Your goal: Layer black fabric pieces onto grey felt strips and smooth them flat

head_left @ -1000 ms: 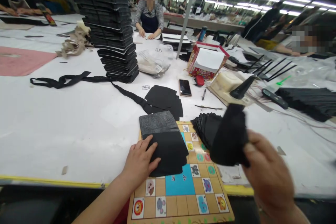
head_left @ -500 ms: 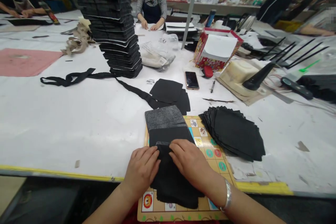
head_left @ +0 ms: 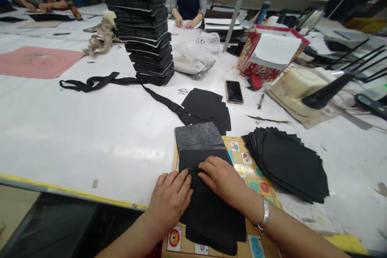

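My left hand (head_left: pixel 171 199) and my right hand (head_left: pixel 223 179) lie side by side, fingers pressed flat, on a stack of black fabric pieces (head_left: pixel 213 217). A grey felt piece (head_left: pixel 198 137) sticks out at the far end of that stack. The stack rests on a wooden board with cartoon animal squares (head_left: pixel 252 177) at the table's near edge. My right wrist wears a silver bracelet (head_left: pixel 265 213). A fanned pile of black fabric squares (head_left: pixel 288 163) lies to the right of my hands.
A tall stack of black pieces (head_left: pixel 145 20) stands at the back, with a black strap (head_left: pixel 99 82) trailing left. A phone (head_left: pixel 234 91), pen, red box (head_left: pixel 272 54) and black squares (head_left: pixel 205 107) lie beyond. Other people work at the far tables.
A second ago my right hand held a black piece up at the right; it laid it onto the stack, and both hands now press it flat. The view has shifted slightly.
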Tool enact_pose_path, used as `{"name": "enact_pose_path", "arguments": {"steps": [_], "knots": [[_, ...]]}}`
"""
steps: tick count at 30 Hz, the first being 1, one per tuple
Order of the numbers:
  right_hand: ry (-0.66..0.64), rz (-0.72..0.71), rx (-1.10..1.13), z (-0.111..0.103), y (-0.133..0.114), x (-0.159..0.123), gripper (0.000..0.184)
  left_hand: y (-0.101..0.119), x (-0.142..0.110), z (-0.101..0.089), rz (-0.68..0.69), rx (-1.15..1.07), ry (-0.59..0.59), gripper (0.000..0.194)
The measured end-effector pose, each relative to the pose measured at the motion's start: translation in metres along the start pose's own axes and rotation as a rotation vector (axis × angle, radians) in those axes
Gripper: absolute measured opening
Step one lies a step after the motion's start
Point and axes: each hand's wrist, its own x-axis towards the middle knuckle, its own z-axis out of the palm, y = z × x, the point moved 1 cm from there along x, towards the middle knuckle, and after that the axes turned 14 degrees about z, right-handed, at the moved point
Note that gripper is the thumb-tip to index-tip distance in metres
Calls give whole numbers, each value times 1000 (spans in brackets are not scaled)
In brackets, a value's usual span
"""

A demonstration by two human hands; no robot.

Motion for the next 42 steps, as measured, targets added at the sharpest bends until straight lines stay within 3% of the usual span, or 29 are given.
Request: {"name": "enact_pose_path", "arguments": {"steps": [7,12,17,22,24,27,29,38,42], "knots": [[191,-251,-37,12,13,-15,25,-1,2,-4,-3,-13,1,23],[183,-348,-211,10,11,-18,27,1,4,-3,-17,-13,11,25],[178,-385,-303,9,7,-19,29,6,11,0,-53,32,-15,38],[118,-362,-322,6,4,-20,29,-4,8,-6,-139,127,-115,31],[103,-361,-320,5,3,-19,29,-8,6,-7,-185,173,-82,30],[108,-362,-310,5,2,-18,29,-2,7,-1,-86,132,41,28],[114,-354,-300,6,7,-20,29,7,10,5,14,67,53,28],[153,-279,-226,-4,62,-64,34,13,18,7,145,99,-29,29],[129,-281,-248,-7,66,-69,34,17,26,3,201,188,-176,38]]}}
